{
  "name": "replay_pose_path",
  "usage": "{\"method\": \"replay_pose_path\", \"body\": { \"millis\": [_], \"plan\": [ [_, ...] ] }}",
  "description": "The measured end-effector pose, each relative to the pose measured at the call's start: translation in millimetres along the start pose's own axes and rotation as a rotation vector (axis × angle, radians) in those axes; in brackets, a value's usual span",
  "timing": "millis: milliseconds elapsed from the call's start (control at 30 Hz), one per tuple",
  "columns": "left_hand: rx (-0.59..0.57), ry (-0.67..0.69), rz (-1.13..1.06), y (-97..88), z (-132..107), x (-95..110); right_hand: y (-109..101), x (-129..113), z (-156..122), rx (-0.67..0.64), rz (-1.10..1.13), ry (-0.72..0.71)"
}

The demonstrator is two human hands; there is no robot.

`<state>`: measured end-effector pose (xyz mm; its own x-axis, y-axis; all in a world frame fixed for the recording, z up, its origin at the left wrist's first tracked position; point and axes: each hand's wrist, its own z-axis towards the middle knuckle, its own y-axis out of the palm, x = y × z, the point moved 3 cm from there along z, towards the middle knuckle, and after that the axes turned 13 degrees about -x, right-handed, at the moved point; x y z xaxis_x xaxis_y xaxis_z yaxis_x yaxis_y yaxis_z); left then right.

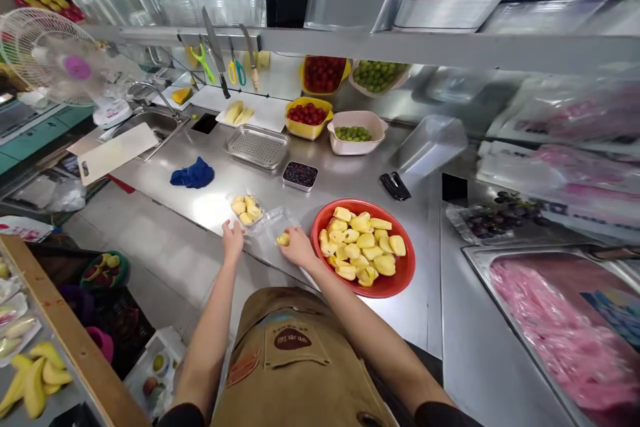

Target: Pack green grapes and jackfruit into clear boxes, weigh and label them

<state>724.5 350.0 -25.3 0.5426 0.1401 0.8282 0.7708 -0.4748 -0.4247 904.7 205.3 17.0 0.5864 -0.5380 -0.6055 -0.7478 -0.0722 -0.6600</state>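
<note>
Steel counter (380,320), right fingers (290,235) holding crosswise jackfruit piece (283,239), left fingers (231,227) bunched at tub (245,210)

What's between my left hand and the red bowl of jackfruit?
In the head view, a clear plastic container, a jackfruit piece and the right hand lie between the left hand and the red bowl of jackfruit.

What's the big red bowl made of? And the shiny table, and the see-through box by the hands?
The red bowl looks like glossy plastic, from its smooth, even colour, though enamel is possible. The counter looks like stainless steel: grey, with bright reflections. The clear box seems thin plastic, since it's see-through.
</note>
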Motion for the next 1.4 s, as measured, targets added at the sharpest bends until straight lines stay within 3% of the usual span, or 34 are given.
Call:
{"method": "replay_pose_path", "body": {
  "millis": [67, 167, 233, 333, 433, 500, 567, 633, 700, 800, 900, 967, 1033, 1133, 1200, 1400],
  "plan": [
    [-0.053, -0.035, -0.063, 18.1, -21.5, -9.8, -0.2, 0.2, 8.0, -0.05, -0.04, 0.043],
    [-0.233, -0.03, -0.147, 54.5, -46.0, -17.8, 1.7, -0.2, 12.2, -0.108, -0.079, 0.073],
    [-0.328, -0.016, -0.192, 74.7, -51.8, -18.2, 1.4, -2.2, 9.8, -0.144, -0.095, 0.071],
    [-0.414, -0.003, -0.25, 91.2, -46.8, -15.2, -7.1, -3.6, -0.4, -0.184, -0.125, 0.047],
    [-0.49, 0.002, -0.296, 95.5, -36.8, -15.4, -35.6, 6.0, -13.4, -0.097, -0.1, -0.018],
    [-0.523, 0.015, -0.299, 94.6, -32.3, -17.9, -68.9, 23.5, -20.2, 0.126, -0.086, -0.014],
    [-0.524, 0.038, -0.272, 90.6, -29.9, -19.2, -102.5, 48.2, -22.7, 0.34, -0.154, 0.087],
    [-0.497, 0.075, -0.201, 83.3, -28.8, -16.4, -123.7, 72.8, -17.8, 0.372, -0.287, 0.222],
    [-0.45, 0.157, -0.07, 73.6, -29.3, -7.4, -131.0, 90.9, -8.9, 0.311, -0.395, 0.309],
    [-0.381, 0.405, 0.222, 61.0, -34.5, 15.9, -128.3, 100.5, 0.2, 0.298, -0.477, 0.381],
    [-0.509, 0.673, 0.491, 64.0, -43.3, 34.4, -124.0, 94.0, -2.8, 0.358, -0.453, 0.392],
    [-0.645, 0.765, 0.605, 72.1, -46.9, 37.8, -121.4, 82.1, -11.5, 0.42, -0.375, 0.298],
    [-0.729, 0.788, 0.677, 80.2, -47.1, 36.4, -114.6, 64.8, -22.1, 0.424, -0.263, 0.109],
    [-0.785, 0.785, 0.747, 88.3, -44.5, 32.5, -91.9, 35.7, -33.6, 0.21, -0.11, -0.198],
    [-0.798, 0.783, 0.774, 89.9, -42.9, 31.3, -73.1, 21.3, -35.6, 0.032, -0.109, -0.308],
    [-0.779, 0.828, 0.783, 86.4, -43.5, 31.5, -37.0, 15.9, -20.1, -0.206, -0.588, -0.328]
  ]
}}
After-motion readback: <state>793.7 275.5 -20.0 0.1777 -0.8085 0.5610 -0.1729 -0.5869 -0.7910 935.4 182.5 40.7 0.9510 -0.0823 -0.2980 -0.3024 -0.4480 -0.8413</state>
